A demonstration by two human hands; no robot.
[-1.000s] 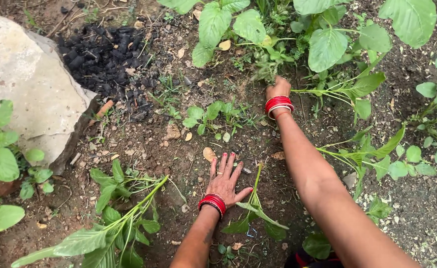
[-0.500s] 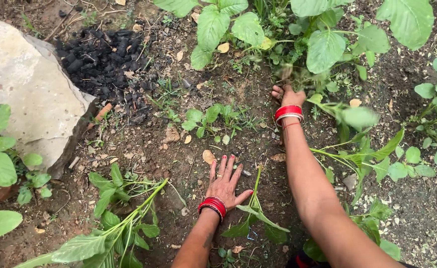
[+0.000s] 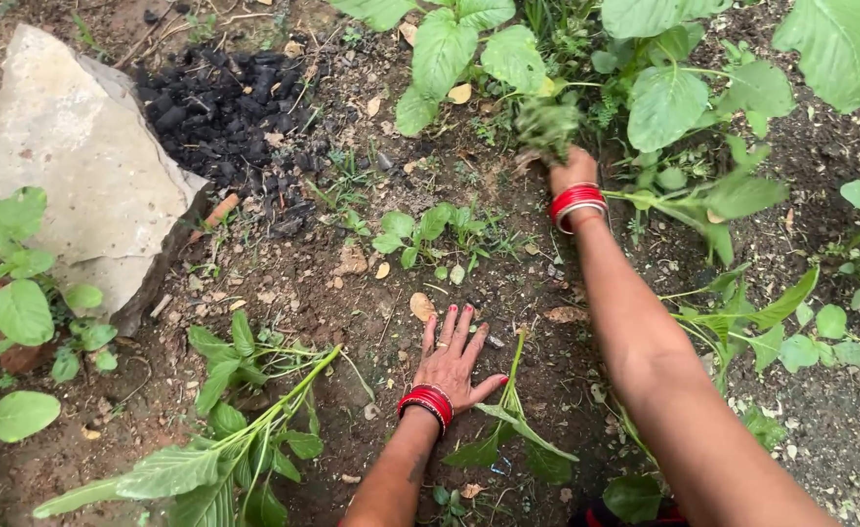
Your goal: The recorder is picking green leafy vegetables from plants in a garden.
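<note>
Bare brown soil [image 3: 284, 293] fills the scene, strewn with dry leaves and small pebbles. One large pale flat stone [image 3: 79, 166] lies at the far left, and just right of it sits one heap of black charcoal [image 3: 220, 102]. Broad-leaved green plants [image 3: 664, 88] crowd the far right edge, and one uprooted leafy stalk [image 3: 225, 449] lies on the ground at the near left, its stem pointing toward the middle. Two bare arms reach in from the near edge, each with a stack of red bangles [image 3: 427, 403] at the wrist. The left hand [image 3: 454, 356] rests palm down on the soil near the middle, its fingers spread flat and holding nothing; one thin green stem with a few long leaves [image 3: 510, 410] lies just right of it, touching the thumb side. The right hand [image 3: 569, 168] is stretched farther away, at the foot of the broad-leaved plants, its fingers closed round one blurred clump of small green weeds [image 3: 547, 125]. One small cluster of low seedlings [image 3: 420, 229] grows between the two hands.
</note>
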